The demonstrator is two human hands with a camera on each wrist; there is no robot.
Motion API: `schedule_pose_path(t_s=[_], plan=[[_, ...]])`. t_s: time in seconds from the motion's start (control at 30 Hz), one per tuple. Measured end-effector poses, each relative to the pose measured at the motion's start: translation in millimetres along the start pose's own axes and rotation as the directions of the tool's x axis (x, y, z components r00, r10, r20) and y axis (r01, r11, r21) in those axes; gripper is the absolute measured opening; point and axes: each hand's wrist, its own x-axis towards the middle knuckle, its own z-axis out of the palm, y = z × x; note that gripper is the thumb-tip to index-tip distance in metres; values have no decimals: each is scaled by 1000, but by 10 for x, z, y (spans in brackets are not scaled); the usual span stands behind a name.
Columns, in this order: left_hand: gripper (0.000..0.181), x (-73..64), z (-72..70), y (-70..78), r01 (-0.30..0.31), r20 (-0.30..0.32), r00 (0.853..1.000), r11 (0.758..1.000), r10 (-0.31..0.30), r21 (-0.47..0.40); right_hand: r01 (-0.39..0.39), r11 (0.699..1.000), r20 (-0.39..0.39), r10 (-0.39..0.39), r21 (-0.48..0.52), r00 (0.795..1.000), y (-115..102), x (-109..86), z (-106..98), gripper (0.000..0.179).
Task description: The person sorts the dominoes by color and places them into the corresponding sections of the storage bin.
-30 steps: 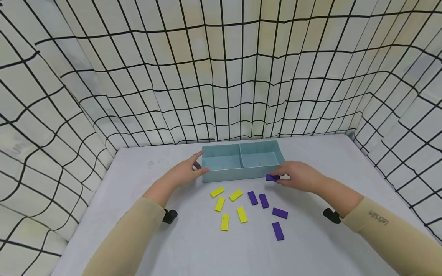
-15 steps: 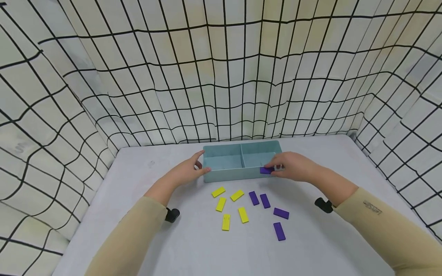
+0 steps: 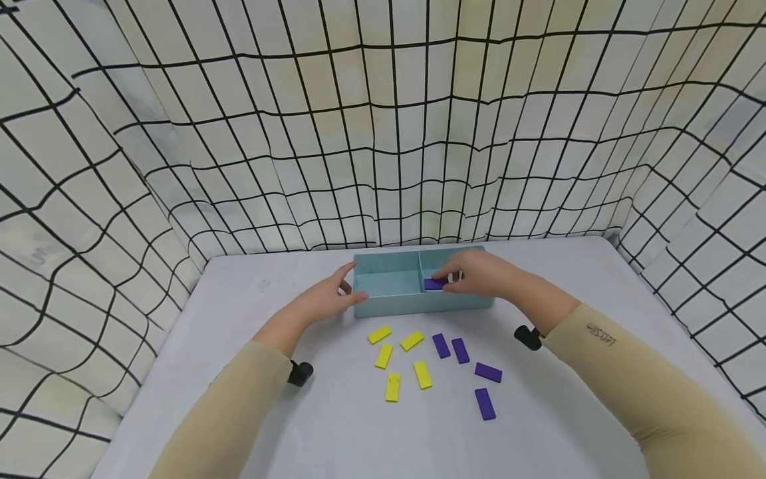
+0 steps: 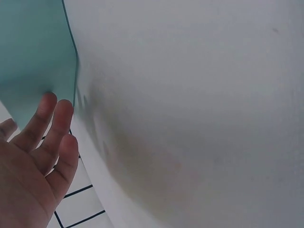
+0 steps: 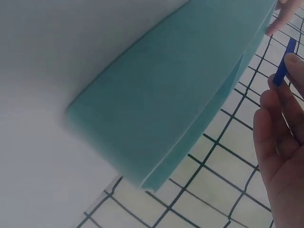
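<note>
A light blue-green box [image 3: 395, 306] with two compartments stands near the table's far edge. My left hand [image 3: 320, 299] rests against its left end, thumb by the front corner and index finger by the rear one. The left wrist view shows the other fingers [image 4: 61, 118] fairly straight at the end wall. My right hand [image 3: 479, 274] pinches a flat purple block [image 3: 434, 284] between thumb and fingertips, over the right compartment beside the divider. In the right wrist view that block [image 5: 285, 61] appears edge-on, above the rim. Part of the right compartment is hidden by the hand.
In front of the box lie several yellow blocks [image 3: 422, 375] and, to their right, several purple blocks [image 3: 488, 372]. They rest on a white-covered table [image 3: 359, 446]. White walls with black netting [image 3: 413, 126] rise behind and on both sides.
My right hand has moved left and away from me, carrying the purple block from the box's front right corner to over the right compartment. My left hand stays at the box's left end.
</note>
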Motion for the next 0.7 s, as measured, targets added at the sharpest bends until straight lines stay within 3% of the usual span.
schedule_pose_path(t_s=[0.47,0.7], plan=[[90,68,10,-65,-4,35,999,996,7,-88,-30,1000,44,30,1,999,-247,470,-22,30],[90,88,5,-83,-3,43,999,994,7,-106,-15,997,107,24,-79,994,-350,704,59,32]])
